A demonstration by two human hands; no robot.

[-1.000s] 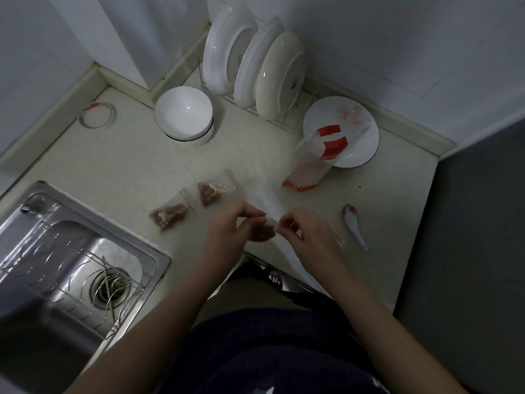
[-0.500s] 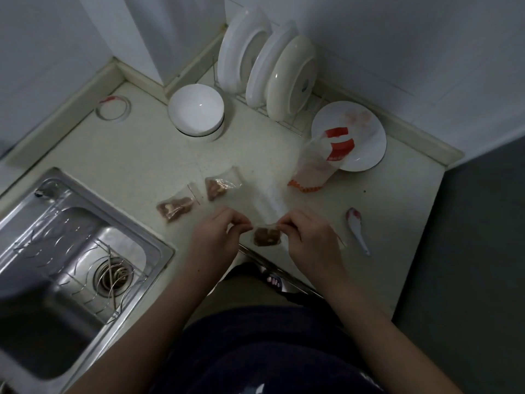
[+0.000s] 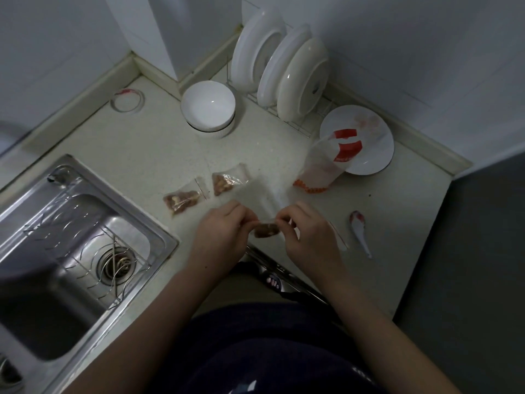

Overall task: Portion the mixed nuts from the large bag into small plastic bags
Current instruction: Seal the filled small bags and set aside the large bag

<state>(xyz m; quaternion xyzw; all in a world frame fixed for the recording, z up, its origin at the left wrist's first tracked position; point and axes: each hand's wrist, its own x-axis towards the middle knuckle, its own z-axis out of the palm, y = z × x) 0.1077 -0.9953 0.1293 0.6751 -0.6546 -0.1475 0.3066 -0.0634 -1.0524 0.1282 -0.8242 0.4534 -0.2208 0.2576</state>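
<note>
Both hands are working near the front edge of the counter point(image 3: 147, 155). The left hand point(image 3: 224, 234) is pinching one top corner of a small bag point(image 3: 265, 230) with its thumb and curled fingers, and the right hand point(image 3: 309, 240) is doing the same on the other corner. So the small bag is hanging stretched between them, with a clump of brown nuts sitting in the bottom. Just behind the left hand two filled bags point(image 3: 181, 199) are lying side by side on the counter, both showing nuts inside. There's some clear plastic point(image 3: 264, 194) lying right behind the hands too, too blurry to tell what exactly. The large bag point(image 3: 324, 166), clear with red print, is lying further back on the right, its top end resting over the rim of a white plate point(image 3: 377, 155). A spoon point(image 3: 360, 233) is lying on the counter just right of the right hand. A white bowl point(image 3: 208, 109) is sitting at the back next to a dish rack point(image 3: 301, 120) with plates standing in it, and the sink point(image 3: 71, 237) is off to the left.
</note>
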